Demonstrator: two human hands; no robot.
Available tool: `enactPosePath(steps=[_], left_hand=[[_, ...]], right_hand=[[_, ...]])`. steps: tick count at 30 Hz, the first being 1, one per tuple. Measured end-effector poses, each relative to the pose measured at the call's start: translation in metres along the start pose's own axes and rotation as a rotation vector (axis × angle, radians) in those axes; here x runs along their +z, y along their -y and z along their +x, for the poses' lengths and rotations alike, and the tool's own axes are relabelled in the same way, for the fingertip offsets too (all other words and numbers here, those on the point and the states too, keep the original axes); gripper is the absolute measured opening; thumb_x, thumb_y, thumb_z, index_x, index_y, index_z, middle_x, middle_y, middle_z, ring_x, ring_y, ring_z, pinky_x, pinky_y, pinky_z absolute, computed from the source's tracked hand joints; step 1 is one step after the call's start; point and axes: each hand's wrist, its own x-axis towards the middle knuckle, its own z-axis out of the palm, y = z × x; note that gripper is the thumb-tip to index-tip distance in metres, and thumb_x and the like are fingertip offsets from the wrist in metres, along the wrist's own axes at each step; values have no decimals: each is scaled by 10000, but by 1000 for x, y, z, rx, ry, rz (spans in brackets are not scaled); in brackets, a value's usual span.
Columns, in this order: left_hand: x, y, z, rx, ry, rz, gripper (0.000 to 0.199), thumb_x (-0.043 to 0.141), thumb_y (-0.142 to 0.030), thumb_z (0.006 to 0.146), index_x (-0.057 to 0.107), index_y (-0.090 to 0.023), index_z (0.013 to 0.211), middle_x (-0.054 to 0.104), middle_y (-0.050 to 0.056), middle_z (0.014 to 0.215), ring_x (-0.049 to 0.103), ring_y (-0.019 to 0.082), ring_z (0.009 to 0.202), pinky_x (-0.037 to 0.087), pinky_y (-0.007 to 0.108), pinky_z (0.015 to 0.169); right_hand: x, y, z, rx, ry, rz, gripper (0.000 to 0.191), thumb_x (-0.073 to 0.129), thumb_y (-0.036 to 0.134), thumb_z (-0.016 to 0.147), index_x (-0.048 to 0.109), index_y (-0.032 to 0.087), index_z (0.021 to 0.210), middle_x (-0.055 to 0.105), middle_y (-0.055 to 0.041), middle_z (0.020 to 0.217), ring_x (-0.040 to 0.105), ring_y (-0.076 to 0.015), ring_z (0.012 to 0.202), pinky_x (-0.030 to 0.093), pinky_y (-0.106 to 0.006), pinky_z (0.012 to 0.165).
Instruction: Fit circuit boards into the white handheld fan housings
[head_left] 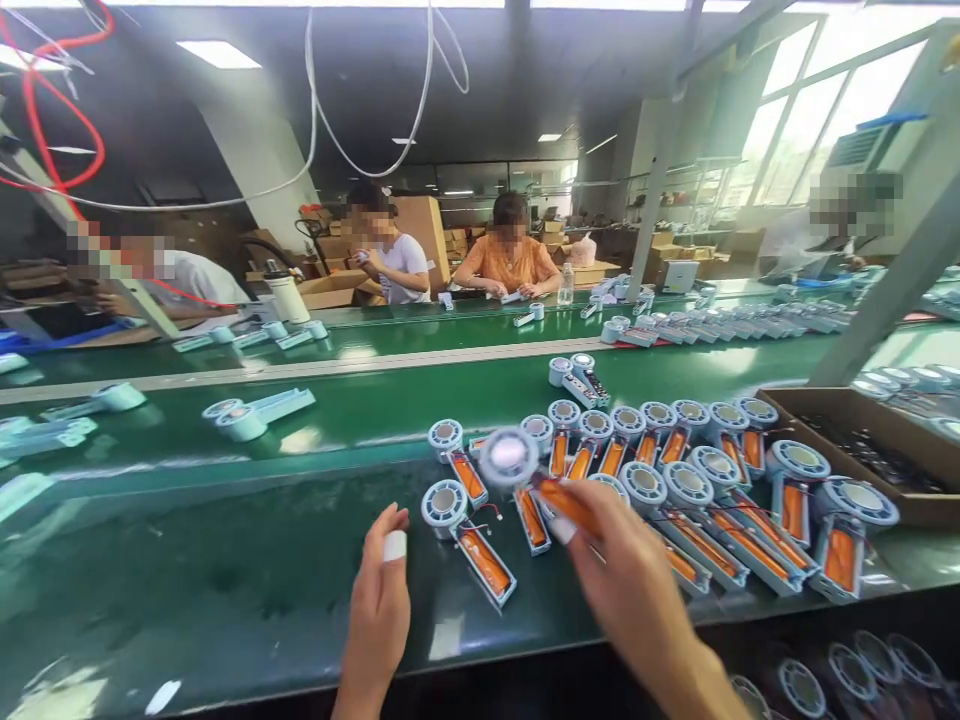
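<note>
My right hand point(626, 560) is closed around the handle of a light blue handheld fan body point(510, 457), raised a little above the bench. Its round head points up and left, and an orange battery shows in the handle; motion blurs it slightly. To the left, my left hand point(381, 590) is held upright with nothing in it, white tape around the thumb. Just right of that hand lies another fan body point(486, 562) with an orange battery and thin loose wires. Several more fan bodies point(688, 484) lie in rows behind and right of my right hand.
A cardboard box point(840, 415) of dark small parts stands at the right. Two fan bodies with bare handles point(577, 385) lie farther back on the green belt point(375, 375). Several people point(510, 255) sit across the line. Round clear-rimmed parts point(855, 670) sit below the bench edge.
</note>
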Motion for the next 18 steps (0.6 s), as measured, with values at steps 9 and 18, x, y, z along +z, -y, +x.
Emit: enactPosePath(steps=[9,18], left_hand=[[-33,-1,-33,-174,-115,-8,536,369,-574,951,615,-177,1213,692,130,1263,638,298,1200,489,486,1063],[-30,-15,-71,-113,-102,305,442,455,-537,929,590,-196,1176,723,129,1036,708,248,838,590,385,737]], right_hand=[[106,80,-66,-125,186,133,542,369,39,892,466,198,1402,716,-154,1174,729,-288,1027,643,-385,795],[76,42,-82,-165,349,354,672,496,169,951,293,275,1583,569,-97,1455,607,-305,1278,606,-424,960]])
